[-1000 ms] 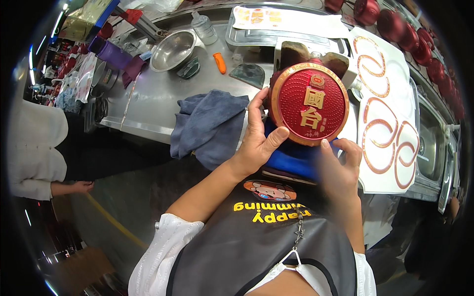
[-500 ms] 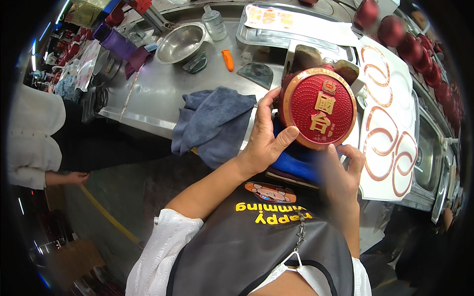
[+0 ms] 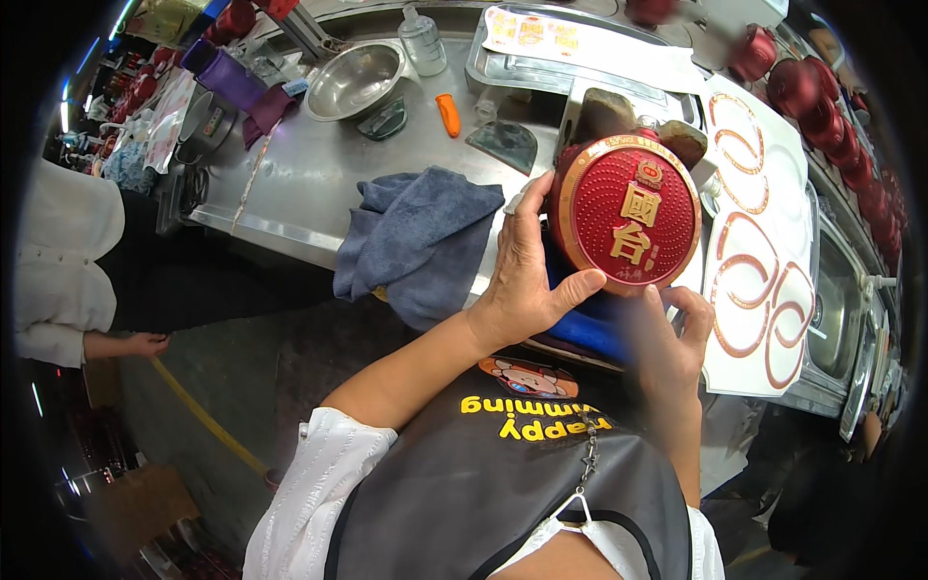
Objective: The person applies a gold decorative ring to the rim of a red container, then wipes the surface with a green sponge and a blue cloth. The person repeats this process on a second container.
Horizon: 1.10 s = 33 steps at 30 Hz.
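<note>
Left hand (image 3: 527, 280) gripping round red gold-rimmed container (image 3: 626, 215), right hand (image 3: 672, 333) beneath it, blue cloth (image 3: 420, 237) on steel counter (image 3: 300, 184)
</note>
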Available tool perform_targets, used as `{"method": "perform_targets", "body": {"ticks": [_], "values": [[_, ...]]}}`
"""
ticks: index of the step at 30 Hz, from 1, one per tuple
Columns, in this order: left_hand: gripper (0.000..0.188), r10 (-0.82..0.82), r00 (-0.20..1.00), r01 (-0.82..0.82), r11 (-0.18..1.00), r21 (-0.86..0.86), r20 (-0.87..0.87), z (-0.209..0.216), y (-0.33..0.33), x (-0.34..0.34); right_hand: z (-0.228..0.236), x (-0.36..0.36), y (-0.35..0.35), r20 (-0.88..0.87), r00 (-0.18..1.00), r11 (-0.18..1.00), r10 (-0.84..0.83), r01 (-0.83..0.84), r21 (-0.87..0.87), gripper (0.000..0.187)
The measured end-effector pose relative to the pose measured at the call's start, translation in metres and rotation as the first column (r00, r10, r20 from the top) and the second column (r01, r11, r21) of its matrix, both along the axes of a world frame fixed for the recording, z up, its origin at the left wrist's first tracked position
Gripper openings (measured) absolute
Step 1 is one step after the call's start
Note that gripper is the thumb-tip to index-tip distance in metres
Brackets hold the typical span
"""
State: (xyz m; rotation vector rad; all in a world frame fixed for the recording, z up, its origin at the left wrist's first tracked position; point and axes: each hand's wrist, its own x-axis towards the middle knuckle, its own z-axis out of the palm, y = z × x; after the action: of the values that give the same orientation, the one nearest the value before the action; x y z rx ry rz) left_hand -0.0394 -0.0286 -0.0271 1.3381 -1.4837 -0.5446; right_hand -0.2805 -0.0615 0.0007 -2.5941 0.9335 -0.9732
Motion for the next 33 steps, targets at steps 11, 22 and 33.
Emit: {"method": "perform_targets", "body": {"ticks": [11, 22, 33], "values": [[0.103, -0.001, 0.983, -0.004, 1.0, -0.025, -0.186, -0.006, -0.004, -0.004, 0.0, 0.0, 0.0, 0.005, 1.0, 1.0, 0.005, -0.005, -0.011, 0.076], [0.111, -0.002, 0.995, -0.001, 1.0, -0.025, -0.1, 0.002, 0.002, -0.003, -0.001, 0.0, 0.001, 0.028, 0.999, 0.999, -0.02, 0.021, -0.033, 0.069], [0.107, -0.024, 0.986, 0.03, 0.999, 0.035, -0.163, 0.005, 0.003, -0.005, 0.005, 0.001, 0.003, -0.064, 0.997, 0.994, -0.047, 0.04, -0.099, 0.07]]}}
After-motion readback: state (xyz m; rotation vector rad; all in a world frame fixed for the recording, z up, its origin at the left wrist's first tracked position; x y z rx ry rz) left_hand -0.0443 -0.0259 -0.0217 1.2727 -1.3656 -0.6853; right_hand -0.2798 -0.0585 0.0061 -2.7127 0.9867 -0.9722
